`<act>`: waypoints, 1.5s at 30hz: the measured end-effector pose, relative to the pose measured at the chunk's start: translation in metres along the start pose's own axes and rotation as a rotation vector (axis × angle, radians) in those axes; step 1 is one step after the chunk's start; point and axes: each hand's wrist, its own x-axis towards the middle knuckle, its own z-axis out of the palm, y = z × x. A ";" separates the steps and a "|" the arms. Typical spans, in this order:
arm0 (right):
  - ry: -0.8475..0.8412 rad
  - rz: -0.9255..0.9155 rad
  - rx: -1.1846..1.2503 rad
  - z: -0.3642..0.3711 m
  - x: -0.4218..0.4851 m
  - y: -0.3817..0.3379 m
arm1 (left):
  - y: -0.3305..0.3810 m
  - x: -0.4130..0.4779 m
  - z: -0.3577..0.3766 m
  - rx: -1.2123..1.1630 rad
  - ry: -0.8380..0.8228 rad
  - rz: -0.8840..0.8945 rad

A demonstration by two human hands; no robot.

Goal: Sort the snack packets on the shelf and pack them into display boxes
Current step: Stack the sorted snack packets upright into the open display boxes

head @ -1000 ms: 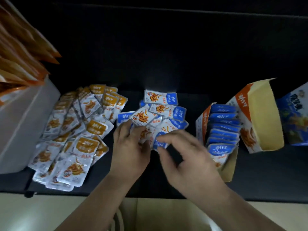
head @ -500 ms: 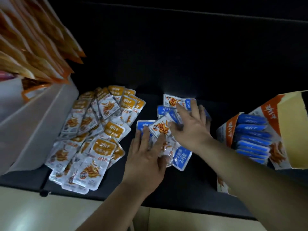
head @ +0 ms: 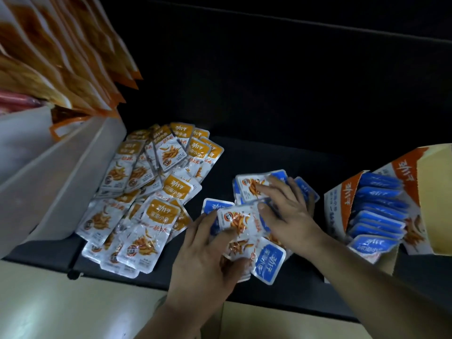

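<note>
The blue packets (head: 269, 261) lie in a loose, overlapping heap on the dark shelf (head: 269, 152), between the orange packets (head: 161, 216) and the open box (head: 340, 209), which already holds a row of blue ones standing on edge. The left hand (head: 203, 260) grips a few blue packets at the near side of the heap, with its thumb on top and its fingers curled beneath. The right hand (head: 291, 216) lies flat over the far ones with its fingers spread and straight.

The packets look light, thin and glossy, so they will likely slide over one another and fan out of a slack grip. They are best squared into a stack and pinched across the flat faces near the sealed ends.

The nearest blue packet sits close to the shelf's front edge and could slip off. The gap between heap and box gives a short, clear path to the right. The orange pile crowds the left and runs up against a white bin (head: 61, 182). The space behind the heap is dark and looks open.
</note>
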 end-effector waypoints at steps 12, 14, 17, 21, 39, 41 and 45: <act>0.216 0.075 0.159 -0.004 -0.047 -0.001 | 0.012 -0.003 -0.005 -0.107 0.134 0.110; 0.148 0.221 0.083 -0.001 -0.048 0.003 | 0.017 0.009 -0.008 -0.132 0.163 0.128; 0.159 0.223 0.101 0.002 -0.050 0.003 | 0.018 0.037 -0.008 -0.062 0.207 0.049; 0.195 0.183 0.070 0.001 -0.051 -0.001 | 0.026 0.063 -0.006 -0.111 0.093 -0.116; 0.177 0.334 0.814 -0.029 -0.073 -0.065 | 0.074 0.015 -0.051 -0.940 -0.205 -0.511; 0.116 0.381 0.905 -0.028 -0.077 -0.064 | 0.072 0.017 -0.047 -0.877 -0.251 -0.408; 0.107 0.397 0.849 -0.026 -0.078 -0.058 | 0.064 0.016 -0.031 -0.467 -0.186 -0.136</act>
